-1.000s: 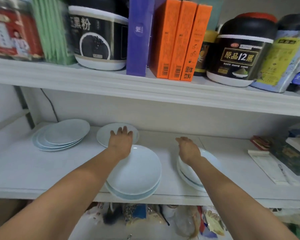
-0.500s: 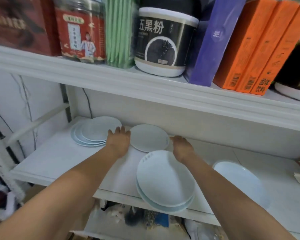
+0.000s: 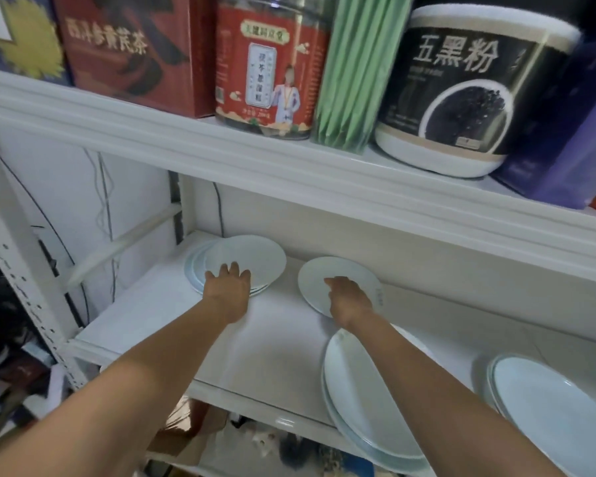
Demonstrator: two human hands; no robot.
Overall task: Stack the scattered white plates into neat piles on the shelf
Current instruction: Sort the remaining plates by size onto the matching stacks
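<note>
White plates sit in four groups on the lower shelf (image 3: 276,346).

Left arm: bare forearm extended forward and slightly left. My left hand (image 3: 227,290) lies palm down on the near rim of the left stack (image 3: 255,256), which stands at the back left corner of the shelf. The fingers are straight, spread and released, and they grasp nothing. The plates in this stack are offset, so their rims are not aligned.

Right arm: bare forearm extended forward, passing above the front stack (image 3: 365,401), which overhangs the shelf's front edge. My right hand (image 3: 350,301) rests on the near part of the single plate (image 3: 317,280). This plate lies flat just right of the left stack and apart from it. The fingers lie on its upper face. I cannot tell whether the thumb hooks the rim.

A further stack (image 3: 547,401) sits at the far right, near the front.

Upper shelf (image 3: 289,166), left to right:
- red box (image 3: 128,53), printed 西洋参黄芪茶 in gold
- red jar (image 3: 272,74), with a label showing a figure; its small text is too blurred to read
- green packets (image 3: 351,74), standing upright
- black tub (image 3: 468,91), white base, printed 五黑粉 above a picture of a dark bowl
- purple box (image 3: 572,132), print unreadable
</note>
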